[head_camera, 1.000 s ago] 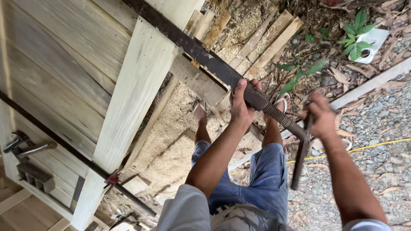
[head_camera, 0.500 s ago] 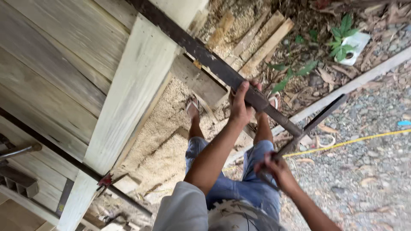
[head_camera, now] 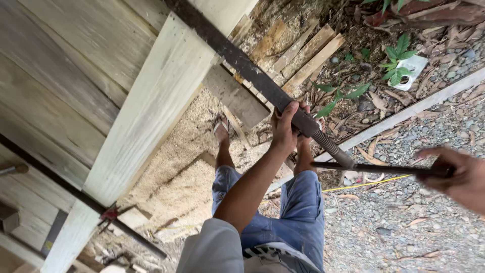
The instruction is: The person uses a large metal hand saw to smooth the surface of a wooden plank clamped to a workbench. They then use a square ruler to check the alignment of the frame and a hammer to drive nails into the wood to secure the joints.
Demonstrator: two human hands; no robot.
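Long dark rusty steel bar clamp (head_camera: 237, 63) laid diagonally across pale wooden planked panel (head_camera: 91, 76), running from top centre down to right of centre, past panel edge w/ free end in the air above sawdust-covered ground (head_camera: 177, 177). Left hand (head_camera: 285, 129) wrapped round bar just above threaded screw section (head_camera: 331, 146), grip closed tight on the steel, thumb over top. Right hand (head_camera: 454, 174) at far right edge, fingers curled on outer end of thin dark metal crank rod (head_camera: 384, 169) that passes through screw tip; partly cut by frame and motion-blurred, so prob. closed on rod but not certain how firmly. Judged heavy, fully rigid, no flex; surface rough w/ rust and pitting, so good friction, not slippery, maybe gritty on bare skin. Not fragile. Best hold likely on plain flat bar above threads, as left hand has it: threads bite into palm. Crank rod slim and loose-sliding by look, best held near its end for leverage. Second dark clamp bar (head_camera: 76, 194) crosses panel lower left. Legs in blue jeans (head_camera: 303, 212), sandalled foot (head_camera: 221, 132) on sawdust; timber offcuts (head_camera: 308, 55), green plant (head_camera: 399, 60), grey gravel (head_camera: 404, 227) beyond.
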